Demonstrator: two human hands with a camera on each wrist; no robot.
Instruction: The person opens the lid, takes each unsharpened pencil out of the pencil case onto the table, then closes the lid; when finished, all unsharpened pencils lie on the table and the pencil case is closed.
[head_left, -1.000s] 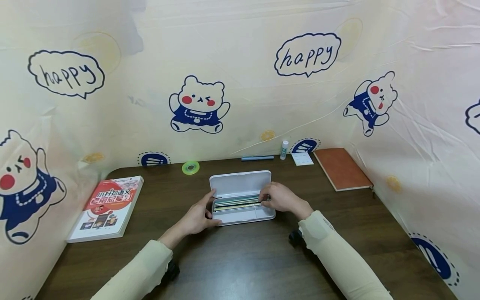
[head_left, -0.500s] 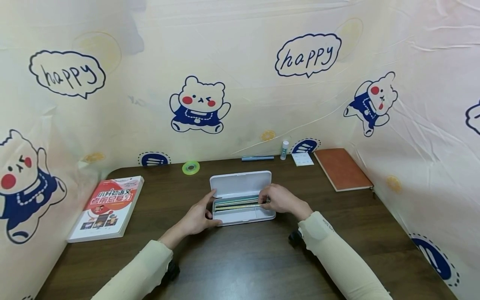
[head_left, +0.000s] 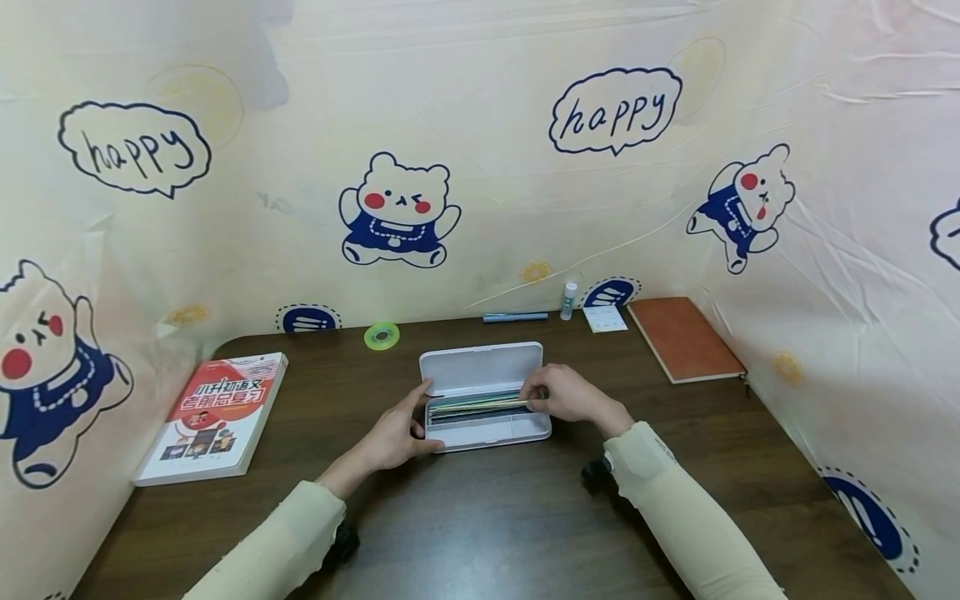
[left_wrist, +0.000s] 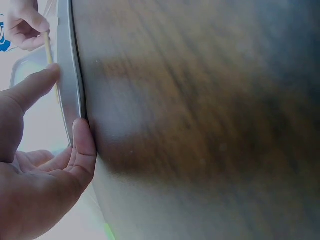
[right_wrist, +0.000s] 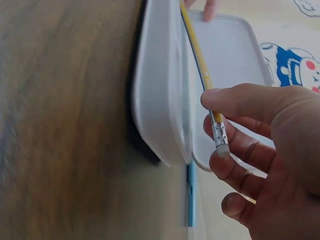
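A white pencil case (head_left: 486,429) lies open mid-table, its lid (head_left: 480,367) folded back and several pencils in the tray. My left hand (head_left: 425,417) grips the case's left end; in the left wrist view the hand (left_wrist: 67,100) clamps the case rim (left_wrist: 65,45) between thumb and a finger. My right hand (head_left: 534,400) is at the case's right end. It pinches the eraser end of a yellow pencil (head_left: 480,405). The right wrist view shows the right hand (right_wrist: 212,112) holding the pencil (right_wrist: 199,55) above the case (right_wrist: 155,90).
A red-and-white book (head_left: 213,417) lies at the left and an orange notebook (head_left: 682,337) at the right. Along the back edge are a green tape roll (head_left: 381,335), a blue pen (head_left: 514,317), a glue stick (head_left: 568,300) and a white card (head_left: 604,317). Printed cloth walls enclose the dark wooden table (head_left: 487,517).
My right hand has shifted slightly up and back, raising the pencil's eraser end out of the tray. The left hand and the case have not moved.
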